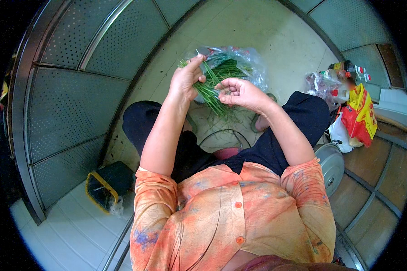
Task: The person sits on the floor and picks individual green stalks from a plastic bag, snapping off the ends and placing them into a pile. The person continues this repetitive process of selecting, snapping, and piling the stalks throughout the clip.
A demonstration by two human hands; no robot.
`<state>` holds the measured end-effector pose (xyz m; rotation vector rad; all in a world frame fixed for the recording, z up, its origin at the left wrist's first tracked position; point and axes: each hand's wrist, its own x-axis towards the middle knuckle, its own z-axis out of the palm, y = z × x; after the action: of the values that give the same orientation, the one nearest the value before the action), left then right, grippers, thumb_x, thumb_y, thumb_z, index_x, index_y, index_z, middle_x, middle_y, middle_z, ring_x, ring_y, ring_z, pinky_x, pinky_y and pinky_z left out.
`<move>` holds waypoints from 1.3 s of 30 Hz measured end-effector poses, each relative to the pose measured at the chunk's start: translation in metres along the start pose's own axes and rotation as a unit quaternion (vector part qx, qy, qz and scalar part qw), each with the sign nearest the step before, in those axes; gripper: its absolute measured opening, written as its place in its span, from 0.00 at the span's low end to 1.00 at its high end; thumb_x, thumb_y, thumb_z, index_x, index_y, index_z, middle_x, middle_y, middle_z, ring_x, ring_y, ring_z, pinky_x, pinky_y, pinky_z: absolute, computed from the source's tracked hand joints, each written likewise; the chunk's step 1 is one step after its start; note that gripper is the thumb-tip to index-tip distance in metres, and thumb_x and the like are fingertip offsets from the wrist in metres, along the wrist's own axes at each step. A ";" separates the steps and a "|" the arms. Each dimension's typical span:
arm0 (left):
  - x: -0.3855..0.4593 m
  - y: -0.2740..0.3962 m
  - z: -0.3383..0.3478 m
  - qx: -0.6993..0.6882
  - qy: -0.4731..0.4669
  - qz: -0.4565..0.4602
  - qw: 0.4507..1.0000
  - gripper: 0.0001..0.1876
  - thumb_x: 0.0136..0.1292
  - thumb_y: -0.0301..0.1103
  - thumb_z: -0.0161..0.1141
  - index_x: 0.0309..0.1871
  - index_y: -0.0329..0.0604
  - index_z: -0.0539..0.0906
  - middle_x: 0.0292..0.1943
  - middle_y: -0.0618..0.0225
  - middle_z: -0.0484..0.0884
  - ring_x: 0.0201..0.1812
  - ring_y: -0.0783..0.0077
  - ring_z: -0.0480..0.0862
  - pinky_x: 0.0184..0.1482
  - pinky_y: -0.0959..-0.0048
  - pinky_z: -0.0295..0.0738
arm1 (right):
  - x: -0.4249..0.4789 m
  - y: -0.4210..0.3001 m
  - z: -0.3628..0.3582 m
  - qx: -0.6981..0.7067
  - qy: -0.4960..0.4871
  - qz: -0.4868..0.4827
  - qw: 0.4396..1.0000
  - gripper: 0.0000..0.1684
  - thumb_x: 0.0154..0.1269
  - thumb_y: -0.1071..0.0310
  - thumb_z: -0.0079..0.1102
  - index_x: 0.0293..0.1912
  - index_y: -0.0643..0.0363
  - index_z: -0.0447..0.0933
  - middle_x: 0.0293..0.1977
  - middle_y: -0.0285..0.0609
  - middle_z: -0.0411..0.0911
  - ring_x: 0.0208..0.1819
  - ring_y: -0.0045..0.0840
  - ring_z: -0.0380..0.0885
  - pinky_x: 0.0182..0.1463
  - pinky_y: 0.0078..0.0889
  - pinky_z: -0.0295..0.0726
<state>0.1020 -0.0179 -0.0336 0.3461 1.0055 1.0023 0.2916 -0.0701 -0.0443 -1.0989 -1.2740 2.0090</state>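
Note:
My left hand [190,74] is raised over the floor and grips a bunch of thin green stalks [208,96], which look like chives. The stalks slant down to the right, their lower ends spreading loose. At that lower part, my right hand [235,91] has its fingers curled and its thumb close to the stalks; whether it pinches one is too fine to tell. Just beyond both hands, a clear plastic bag [257,67] lies on the floor with more green stalks [229,69] inside. Fine green bits are scattered below, between my feet.
Perforated cabinet panels [78,101] line the left. A black bin with a yellow rim [101,189] is at lower left. On the right are several bottles [342,66], a red and yellow bag [361,117] and a round metal lid [330,169]. Something pink [225,153] shows between my legs.

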 end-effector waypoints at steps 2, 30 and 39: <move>0.000 0.000 0.000 -0.002 0.002 0.003 1.000 0.08 0.62 0.36 0.61 0.38 0.43 0.79 0.17 0.84 0.63 0.16 0.88 0.57 0.19 0.84 0.54 | -0.001 0.002 0.002 0.010 -0.002 -0.025 1.000 0.24 0.58 0.67 0.65 0.53 0.61 0.71 0.37 0.34 0.77 0.32 0.12 0.73 0.35 0.15 0.73; 0.001 -0.002 0.000 -0.021 -0.008 0.023 0.999 0.11 0.62 0.37 0.62 0.42 0.41 0.78 0.24 0.80 0.69 0.21 0.87 0.63 0.21 0.84 0.56 | 0.003 -0.003 -0.001 -0.047 0.117 -0.004 0.992 0.08 0.58 0.68 0.57 0.35 0.62 0.78 0.29 0.35 0.80 0.28 0.14 0.74 0.34 0.17 0.74; -0.006 0.008 0.003 -0.064 -0.024 0.029 0.997 0.08 0.62 0.36 0.62 0.38 0.43 0.78 0.16 0.83 0.60 0.16 0.87 0.56 0.19 0.85 0.54 | 0.014 0.031 -0.006 -0.205 0.099 0.045 0.973 0.10 0.60 0.69 0.56 0.39 0.65 0.77 0.29 0.34 0.78 0.26 0.14 0.74 0.31 0.19 0.73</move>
<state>0.0997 -0.0181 -0.0238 0.2931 0.8870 1.0999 0.2895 -0.0698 -0.0792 -1.5295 -1.5973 1.6819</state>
